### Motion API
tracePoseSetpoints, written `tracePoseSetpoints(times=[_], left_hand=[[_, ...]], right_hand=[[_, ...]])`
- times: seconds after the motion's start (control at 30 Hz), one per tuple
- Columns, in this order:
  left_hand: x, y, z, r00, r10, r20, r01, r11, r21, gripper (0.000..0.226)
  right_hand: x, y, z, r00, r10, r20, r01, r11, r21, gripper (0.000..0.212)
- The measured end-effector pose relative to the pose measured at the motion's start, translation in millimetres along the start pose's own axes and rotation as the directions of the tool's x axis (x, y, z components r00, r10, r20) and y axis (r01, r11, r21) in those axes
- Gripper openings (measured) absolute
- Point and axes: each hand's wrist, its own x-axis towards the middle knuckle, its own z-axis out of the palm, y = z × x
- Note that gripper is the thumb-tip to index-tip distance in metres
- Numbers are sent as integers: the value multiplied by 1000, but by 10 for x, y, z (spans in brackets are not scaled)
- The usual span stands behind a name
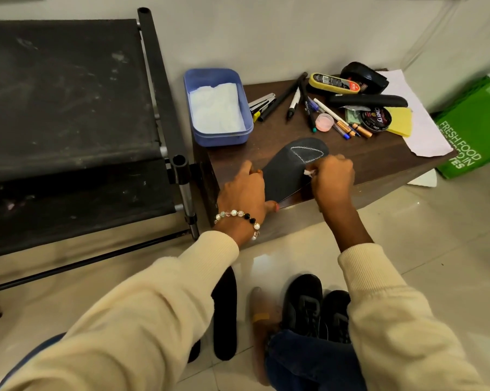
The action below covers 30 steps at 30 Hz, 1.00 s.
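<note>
Insole (286, 176) needs the left hand (244, 193) gripping its nine-o'clock edge firmly while the right hand (332, 177), pinching what seems chalk (308, 172) at three o'clock, strokes lightly.

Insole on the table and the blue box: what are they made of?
Insole: looks like matte black foam or fabric-faced sheet; thin, no shine, holds a white drawn outline. Blue box: likely moulded plastic; smooth, slight sheen, rounded corners.

Mostly hidden in right hand (332, 177): white bit (308, 172); green bag (475, 131) cut by edge.
</note>
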Motion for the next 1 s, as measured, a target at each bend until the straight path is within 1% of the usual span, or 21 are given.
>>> tracePoseSetpoints(times=[0.07, 0.17, 0.2, 0.27, 0.33, 0.4, 0.47, 0.5, 0.57, 0.63, 0.67, 0.7, 0.73, 0.8, 0.87, 0.9, 0.97, 1.0], left_hand=[[10, 3, -3, 1000, -2, 1, 2, 1000, 0, 61], [16, 4, -5, 1000, -12, 20, 12, 1000, -7, 58], [14, 7, -12, 1000, -13, 24, 13, 1000, -13, 57], [11, 10, -24, 999, -12, 31, 13, 1000, -17, 56], [10, 1, -26, 999, -11, 34, 11, 1000, -11, 56], [10, -5, -18, 1000, -8, 28, 8, 1000, -7, 57], [15, -1, -16, 1000, -8, 29, 8, 1000, 1, 58], [16, 4, -17, 999, -13, 32, 13, 1000, 8, 58], [27, 7, -34, 999, -22, 35, 22, 1000, 20, 54], [34, 5, -59, 999, -31, 37, 30, 999, 24, 48], [34, 2, -74, 999, -33, 42, 31, 999, 32, 46], [32, 1, -85, 998, -31, 48, 29, 999, 40, 46], [29, 1, -92, 998, -30, 52, 27, 999, 45, 47], [23, 3, -100, 998, -29, 54, 27, 998, 49, 48], [28, 13, -105, 998, -29, 59, 26, 999, 45, 51], [30, 17, -107, 997, -32, 65, 30, 999, 36, 53], [40, 19, -115, 997, -42, 71, 41, 999, 17, 56], [45, 18, -119, 996, -47, 72, 46, 999, 12, 58]], right_hand=[[-28, -82, 23, 998, -59, -10, 58, 998, -36, 27], [-63, -166, 94, 966, -255, 31, 256, 965, -48, 31], [-45, -170, 100, 956, -290, 37, 291, 956, -38, 32], [16, -133, 93, 964, -266, 23, 266, 964, -13, 35], [70, -90, 63, 987, -159, -15, 159, 987, 1, 34], [90, -90, 44, 996, -67, -54, 67, 998, -2, 30], [55, -144, 37, 998, -52, -46, 51, 999, -17, 28], [24, -186, 29, 997, -75, -24, 74, 997, -28, 27], [-54, -268, 20, 983, -183, 27, 184, 982, -37, 28], [-142, -329, 0, 941, -323, 103, 328, 944, -43, 30], [-163, -336, -13, 920, -369, 130, 378, 925, -47, 31], [-165, -316, -13, 912, -385, 142, 393, 919, -34, 33], [-145, -284, -24, 917, -372, 143, 377, 926, -9, 33], [-69, -185, -30, 948, -290, 134, 290, 957, 16, 31], [-1, -92, -58, 980, -179, 91, 180, 984, 3, 29], [12, -65, -64, 989, -142, 48, 141, 990, 20, 29], [6, -71, -62, 993, -114, -17, 114, 992, 46, 28], [-1, -107, -64, 990, -138, -16, 138, 990, 36, 29]])
